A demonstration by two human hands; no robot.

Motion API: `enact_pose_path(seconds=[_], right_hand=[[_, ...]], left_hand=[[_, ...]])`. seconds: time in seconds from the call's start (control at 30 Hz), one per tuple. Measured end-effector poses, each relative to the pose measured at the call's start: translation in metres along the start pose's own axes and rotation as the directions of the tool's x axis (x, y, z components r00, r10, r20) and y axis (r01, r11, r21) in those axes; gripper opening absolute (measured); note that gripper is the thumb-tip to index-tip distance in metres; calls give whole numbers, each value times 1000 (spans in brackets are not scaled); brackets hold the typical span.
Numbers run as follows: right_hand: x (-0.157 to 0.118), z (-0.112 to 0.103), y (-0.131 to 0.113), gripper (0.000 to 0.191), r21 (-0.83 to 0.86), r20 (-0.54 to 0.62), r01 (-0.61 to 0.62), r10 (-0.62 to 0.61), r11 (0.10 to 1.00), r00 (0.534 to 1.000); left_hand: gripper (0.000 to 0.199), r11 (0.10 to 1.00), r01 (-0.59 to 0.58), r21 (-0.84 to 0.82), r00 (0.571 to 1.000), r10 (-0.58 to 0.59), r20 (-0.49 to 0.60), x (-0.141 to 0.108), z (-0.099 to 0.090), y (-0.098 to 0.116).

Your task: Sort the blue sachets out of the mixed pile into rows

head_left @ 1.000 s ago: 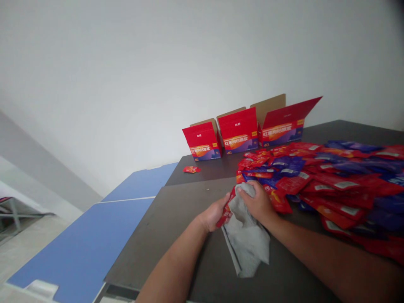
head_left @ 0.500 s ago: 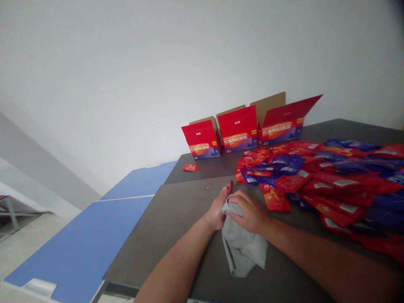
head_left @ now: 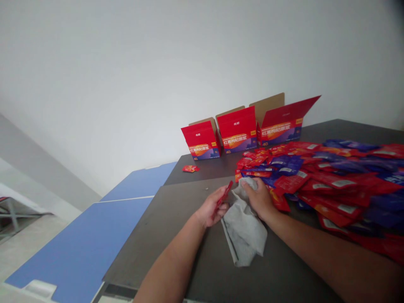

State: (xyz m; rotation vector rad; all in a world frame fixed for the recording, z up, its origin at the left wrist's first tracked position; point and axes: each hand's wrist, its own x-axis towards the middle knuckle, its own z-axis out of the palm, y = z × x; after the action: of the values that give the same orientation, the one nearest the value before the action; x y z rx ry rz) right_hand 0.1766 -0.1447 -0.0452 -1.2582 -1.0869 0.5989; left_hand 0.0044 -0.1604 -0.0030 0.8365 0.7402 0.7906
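My left hand (head_left: 214, 208) is closed around a red sachet (head_left: 224, 196), which I see nearly edge-on. Just to its right, my right hand (head_left: 260, 198) grips a grey cloth (head_left: 246, 229) by its upper part, and the rest of the cloth hangs down towards me over the dark table. Beyond my right hand spreads a big heap of red and purple sachets (head_left: 331, 183). A red sachet (head_left: 279, 201) at the heap's near left edge is partly covered by my right hand.
Three red cartons with raised flaps stand in a row at the back: the left carton (head_left: 205, 150), the middle carton (head_left: 240, 141) and the right carton (head_left: 280, 132). A small red sachet (head_left: 190, 168) lies before the left one. Left of the dark table (head_left: 151, 235) is a lower blue tabletop (head_left: 85, 240).
My right hand has drawn the cloth away from the sachet, moving up and to the right. My left hand has shifted slightly left, and more of its red sachet shows.
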Motion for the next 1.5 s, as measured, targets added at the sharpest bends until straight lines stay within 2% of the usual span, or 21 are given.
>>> enact_pose_path(seconds=[0.07, 0.13, 0.2, 0.23, 0.3, 0.37, 0.43, 0.47, 0.5, 0.57, 0.7, 0.8, 0.9, 1.0, 1.1, 1.27, 1.33, 1.4, 1.47, 1.5], right_hand=[[-1, 1, 0, 33, 9, 37, 40, -40, 999, 999], [-4, 2, 0, 31, -2, 76, 130, -130, 992, 989], [-9, 3, -2, 27, -33, 107, 268, -263, 963, 959], [-12, 2, -4, 24, -44, 136, 351, -342, 935, 930], [-19, 0, -7, 19, -43, 248, 508, -484, 860, 839], [-26, -3, -9, 20, -17, 422, 622, -558, 783, 714], [-31, -5, -11, 25, -12, 573, 680, -552, 733, 606], [-33, -6, -11, 27, -27, 622, 696, -533, 717, 573], [-34, -6, -11, 29, -49, 647, 706, -516, 707, 561], [-34, -6, -10, 30, -100, 639, 707, -499, 700, 585], [-30, -4, -7, 27, -155, 519, 651, -500, 743, 693], [-26, -2, -6, 22, -156, 429, 605, -498, 781, 754], [-24, -2, -7, 19, -142, 364, 590, -512, 795, 778], [-22, -2, -10, 16, -143, 270, 551, -504, 822, 821], [-18, 0, -10, 15, -149, 175, 471, -446, 869, 878], [-7, 3, -3, 21, -151, 53, 311, -306, 938, 951], [-6, 3, -3, 22, -146, 24, 301, -301, 942, 953], [-11, 2, -5, 20, -122, 75, 377, -371, 918, 926], [-20, 0, -9, 22, -64, 239, 503, -476, 862, 847], [-25, -1, -11, 24, -25, 349, 563, -520, 826, 779]], left_hand=[[32, 992, -40, -120, 997, 31, -75, 3, -4, 1], [23, 972, -82, -219, 988, 50, -145, 7, -8, 2], [19, 949, -135, -286, 980, 85, -180, 11, -12, 2], [19, 940, -165, -298, 976, 111, -189, 13, -13, 2], [22, 938, -227, -260, 962, 174, -212, 15, -14, 2], [28, 938, -295, -180, 941, 252, -227, 16, -11, 1], [39, 925, -363, -109, 918, 335, -214, 14, -5, 0], [45, 919, -385, -86, 911, 364, -192, 13, -1, 0], [50, 915, -398, -68, 909, 383, -167, 11, 2, 0], [52, 914, -406, -21, 908, 400, -127, 8, 7, 0], [41, 883, -417, 214, 888, 446, -111, 4, 7, -2], [37, 840, -364, 404, 911, 412, -36, 1, 1, -4], [38, 818, -314, 482, 938, 346, 22, -2, -4, -4], [41, 844, -259, 470, 962, 269, 47, -5, -4, 0], [44, 888, -205, 412, 979, 194, 69, -7, -2, 1], [51, 974, -138, 180, 990, 131, 49, -8, -3, 3], [53, 994, -100, 41, 994, 99, 39, -7, -4, 5], [52, 994, -77, -74, 997, 79, 17, -6, -4, 7], [50, 987, -81, -138, 997, 80, -16, -2, -4, 8], [48, 983, -93, -158, 995, 89, -36, -1, -3, 7]])
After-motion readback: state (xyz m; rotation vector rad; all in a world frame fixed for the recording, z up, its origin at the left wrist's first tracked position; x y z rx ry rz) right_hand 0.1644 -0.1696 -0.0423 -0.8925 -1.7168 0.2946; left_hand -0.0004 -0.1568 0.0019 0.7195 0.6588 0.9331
